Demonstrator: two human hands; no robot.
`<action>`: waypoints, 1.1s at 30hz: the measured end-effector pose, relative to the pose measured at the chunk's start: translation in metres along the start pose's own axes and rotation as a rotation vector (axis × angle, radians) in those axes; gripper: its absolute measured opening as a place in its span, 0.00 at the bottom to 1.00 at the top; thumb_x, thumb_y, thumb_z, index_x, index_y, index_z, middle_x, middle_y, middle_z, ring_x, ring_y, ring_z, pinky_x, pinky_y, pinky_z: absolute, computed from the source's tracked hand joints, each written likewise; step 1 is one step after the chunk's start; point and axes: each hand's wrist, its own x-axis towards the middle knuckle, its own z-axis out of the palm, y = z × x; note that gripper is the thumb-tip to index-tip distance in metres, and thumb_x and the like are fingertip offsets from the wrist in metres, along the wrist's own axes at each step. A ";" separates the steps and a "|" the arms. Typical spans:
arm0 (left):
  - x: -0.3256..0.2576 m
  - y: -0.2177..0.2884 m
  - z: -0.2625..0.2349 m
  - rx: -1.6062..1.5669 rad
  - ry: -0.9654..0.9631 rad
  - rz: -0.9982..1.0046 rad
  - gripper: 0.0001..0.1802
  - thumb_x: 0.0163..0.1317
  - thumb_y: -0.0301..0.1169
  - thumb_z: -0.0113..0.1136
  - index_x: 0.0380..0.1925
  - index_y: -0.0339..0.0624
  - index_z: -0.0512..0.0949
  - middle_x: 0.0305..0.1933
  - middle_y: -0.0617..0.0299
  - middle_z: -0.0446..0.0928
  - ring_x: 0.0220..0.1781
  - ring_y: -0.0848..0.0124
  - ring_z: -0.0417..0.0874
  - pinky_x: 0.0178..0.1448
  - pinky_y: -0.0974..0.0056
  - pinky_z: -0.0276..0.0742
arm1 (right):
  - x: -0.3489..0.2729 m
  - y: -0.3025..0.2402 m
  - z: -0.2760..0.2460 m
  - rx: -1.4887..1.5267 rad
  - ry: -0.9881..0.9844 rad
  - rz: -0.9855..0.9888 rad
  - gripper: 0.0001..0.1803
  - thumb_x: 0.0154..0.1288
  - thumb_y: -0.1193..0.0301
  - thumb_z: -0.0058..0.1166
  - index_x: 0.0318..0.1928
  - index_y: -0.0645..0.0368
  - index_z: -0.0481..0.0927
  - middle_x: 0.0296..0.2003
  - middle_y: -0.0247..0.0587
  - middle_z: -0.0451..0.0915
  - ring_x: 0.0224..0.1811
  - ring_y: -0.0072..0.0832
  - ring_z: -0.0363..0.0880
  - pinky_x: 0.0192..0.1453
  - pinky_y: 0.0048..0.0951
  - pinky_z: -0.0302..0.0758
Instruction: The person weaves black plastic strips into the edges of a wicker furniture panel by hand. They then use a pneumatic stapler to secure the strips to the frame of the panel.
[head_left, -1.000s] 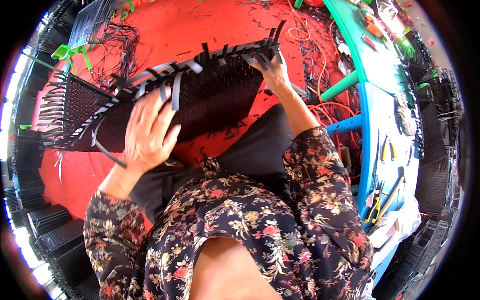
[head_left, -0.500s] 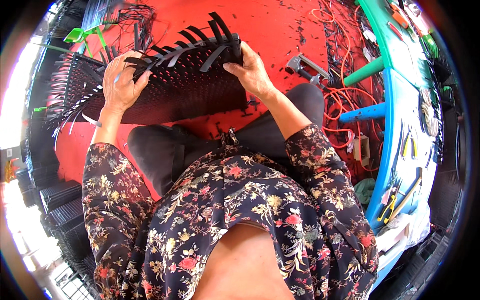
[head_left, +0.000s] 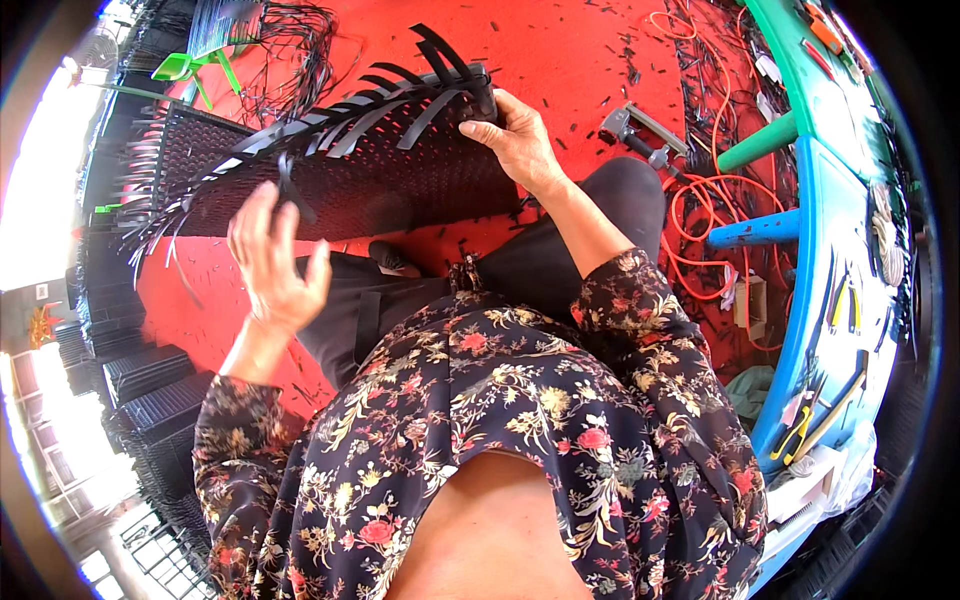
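A black woven basket-like piece (head_left: 400,190) leans in front of my knees, with loose flat strips (head_left: 345,110) standing up along its upper edge. At its upper right corner my right hand (head_left: 515,140) grips the rim, thumb on the near face and fingers behind. My left hand (head_left: 272,262) is off the piece, a little nearer to me, its fingers spread and slightly blurred, with nothing in them. One dark strip (head_left: 288,178) hangs down just beyond its fingertips. More pale-looking strip ends fan out at the piece's left end.
A nail gun-like tool (head_left: 640,135) lies on the red floor (head_left: 580,60) at right, beside a coiled orange hose (head_left: 690,215). Blue table (head_left: 790,330) and green table (head_left: 765,60) line the right, bearing pliers (head_left: 845,300). Stacked black woven pieces (head_left: 150,375) stand at left.
My left hand has let go of the rim and come back toward me, opening. My right hand keeps its hold on the corner. The view has shifted slightly.
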 end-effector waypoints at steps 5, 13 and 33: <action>0.022 0.065 -0.029 -0.147 -0.306 -0.034 0.19 0.42 0.32 0.66 0.37 0.35 0.77 0.52 0.50 0.75 0.62 0.53 0.71 0.70 0.44 0.51 | 0.002 -0.032 0.002 0.084 -0.012 0.025 0.16 0.57 0.74 0.63 0.46 0.60 0.78 0.37 0.28 0.78 0.40 0.16 0.74 0.48 0.23 0.73; 0.095 0.078 0.013 -0.569 -0.120 0.429 0.15 0.44 0.23 0.65 0.35 0.32 0.77 0.45 0.48 0.77 0.50 0.52 0.79 0.59 0.47 0.74 | 0.035 -0.099 0.023 -0.437 -0.122 -0.313 0.06 0.60 0.74 0.61 0.37 0.63 0.79 0.27 0.24 0.72 0.31 0.12 0.66 0.39 0.18 0.68; 0.144 0.022 0.035 -0.174 -0.066 0.046 0.20 0.51 0.36 0.68 0.36 0.38 0.70 0.33 0.54 0.71 0.31 0.57 0.78 0.34 0.57 0.75 | -0.012 -0.011 -0.010 0.202 -0.133 0.238 0.21 0.57 0.76 0.60 0.52 0.65 0.75 0.47 0.35 0.79 0.50 0.23 0.75 0.60 0.27 0.69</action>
